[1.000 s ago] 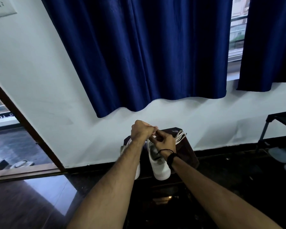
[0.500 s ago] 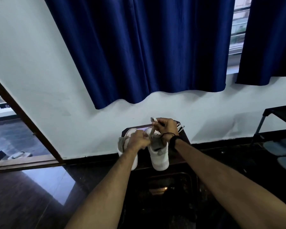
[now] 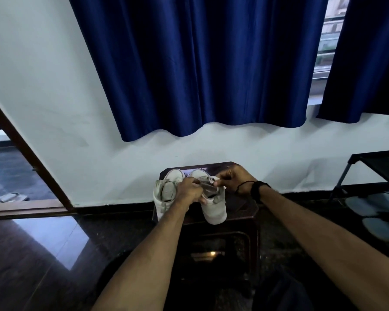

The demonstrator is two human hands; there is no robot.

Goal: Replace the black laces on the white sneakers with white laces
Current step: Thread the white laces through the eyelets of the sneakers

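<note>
Sneakers (image 3: 166, 198), 2, sit on a dark stool (image 3: 245, 205); no black laces show. Left hand (image 3: 188, 190) grips the right shoe (image 3: 213, 209); right hand (image 3: 233, 179) pinches a white lace (image 3: 211, 180). Lacing looks barely begun.

Blue curtains (image 3: 200, 63) hang on the white wall (image 3: 43, 75); a black rack (image 3: 377, 173) holds slippers (image 3: 364, 205) at right.
</note>
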